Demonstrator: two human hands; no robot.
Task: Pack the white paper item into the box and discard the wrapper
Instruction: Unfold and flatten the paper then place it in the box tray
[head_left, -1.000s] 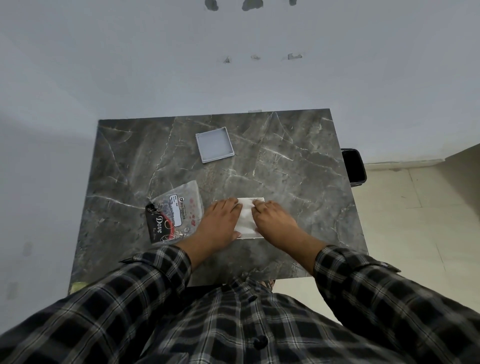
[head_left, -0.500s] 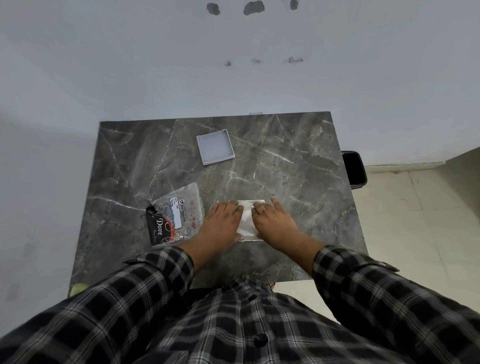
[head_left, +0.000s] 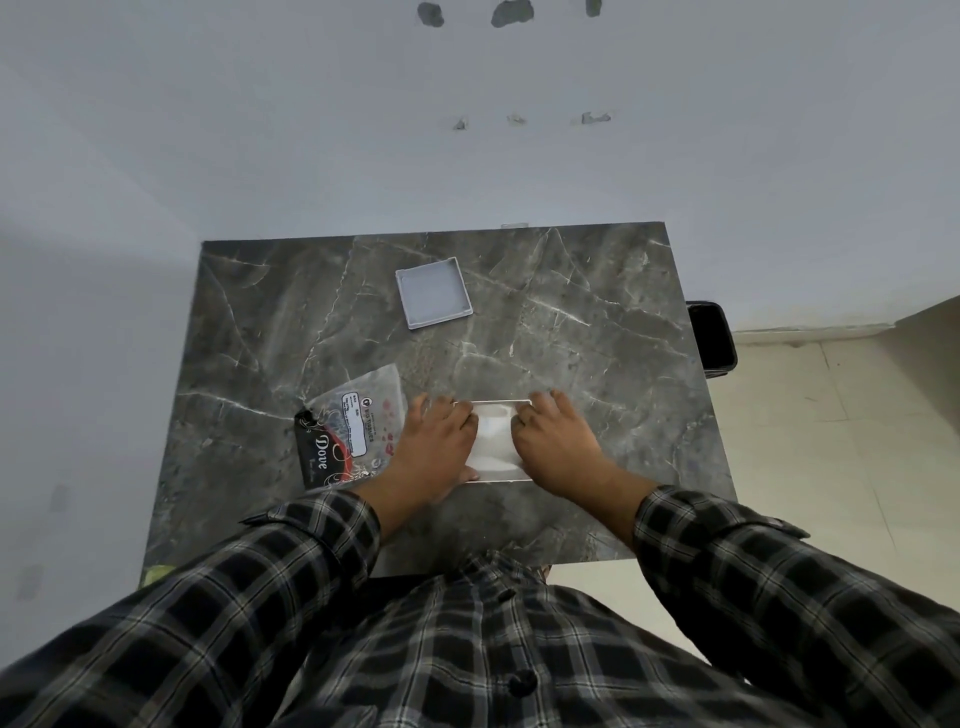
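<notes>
A white paper item (head_left: 493, 441) lies on the dark marble table (head_left: 597, 322) near its front edge, framed by a thin white rim like a shallow box. My left hand (head_left: 436, 441) presses on its left side and my right hand (head_left: 558, 444) on its right side, fingertips curled onto the paper. Both hands hide the item's outer edges. A clear plastic wrapper (head_left: 358, 431) with a black and red Dove label lies flat just left of my left hand, touching it.
A shallow square white box part (head_left: 434, 292) sits open further back at the table's middle. A black bin (head_left: 712, 335) stands on the floor beyond the table's right edge. A wall runs behind the table.
My hands have spread slightly apart on the white item, so more of its middle shows. The wrapper and the square box part have not moved.
</notes>
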